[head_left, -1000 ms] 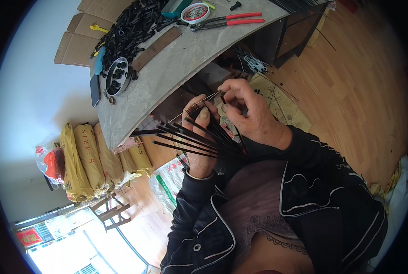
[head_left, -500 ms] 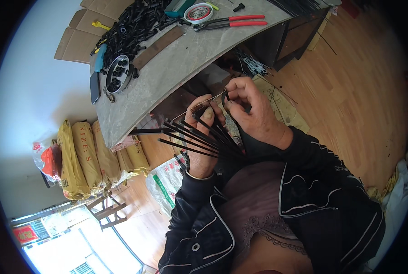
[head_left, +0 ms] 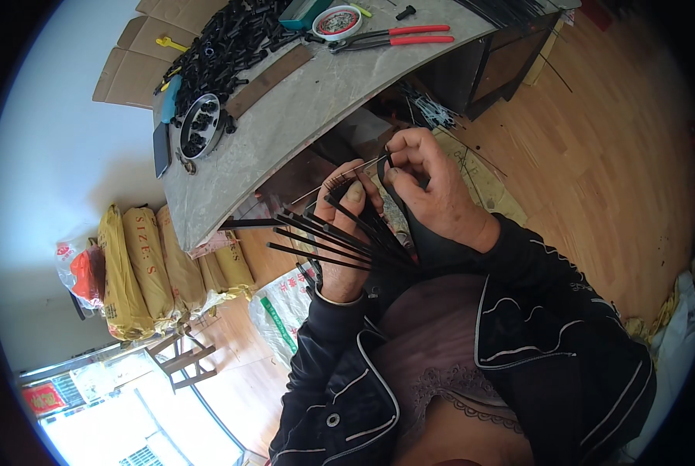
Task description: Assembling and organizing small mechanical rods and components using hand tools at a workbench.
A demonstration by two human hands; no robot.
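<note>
My left hand [head_left: 338, 264] is closed round a bundle of thin black rods or cords [head_left: 355, 247], whose ends fan out to the left across the palm and wrist. A thin straight wire [head_left: 372, 162] also passes through its fingers and slants up toward my right hand. With thumb and fingertips, my right hand [head_left: 437, 190] pinches a short dark end of a black cord [head_left: 388, 158] at the tip of that wire. Whether the wire enters the cord is too small to make out. Both hands are held in front of my body, below the table edge.
On the grey table [head_left: 285, 109] lie a heap of black bolt-like parts [head_left: 215, 46], a round tin [head_left: 221, 128], a white dish [head_left: 338, 23] and red-handled pliers [head_left: 417, 35]. Filled yellow sacks [head_left: 141, 256] lean by the wall near a wooden stool [head_left: 182, 361].
My right fingertips have shifted slightly, and the cord end between them looks straighter than before. The fanned rod ends have moved a little. My left hand keeps its hold.
</note>
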